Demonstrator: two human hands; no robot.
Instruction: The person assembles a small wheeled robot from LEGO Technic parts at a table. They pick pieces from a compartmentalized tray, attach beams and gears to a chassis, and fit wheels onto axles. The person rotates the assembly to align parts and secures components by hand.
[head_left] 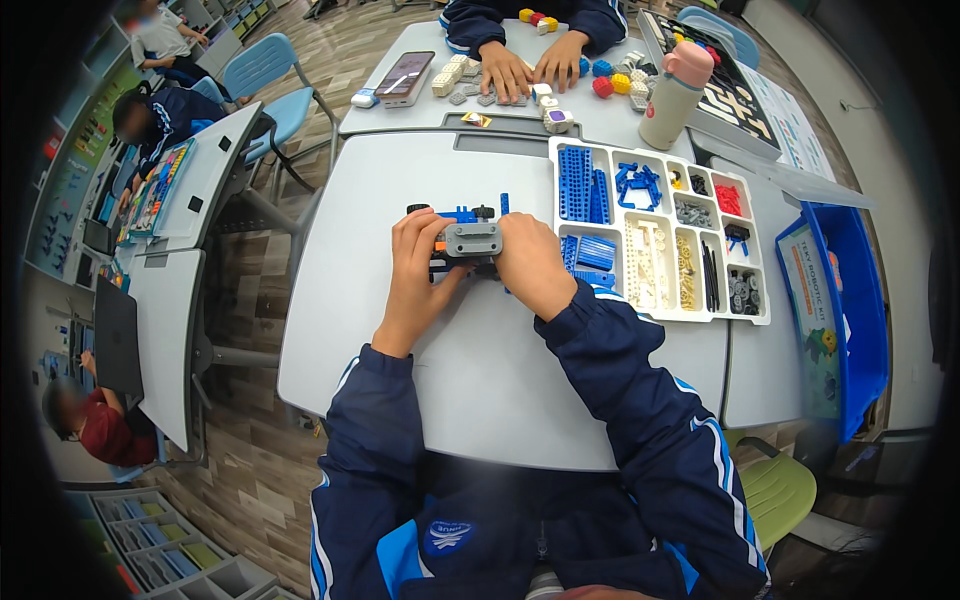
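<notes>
On the grey table (480, 370), just left of the parts tray (760, 318): gripping a blue and grey brick model (466, 240) from both sides. Left hand (415, 265) curling round its left end, thumb pressing the grey block. Right hand (533, 262) closing over its right end, fingers hidden.

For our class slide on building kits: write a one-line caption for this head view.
Both hands, left and right, grip a blue-and-grey brick model on a grey table, beside a white parts tray.
</notes>
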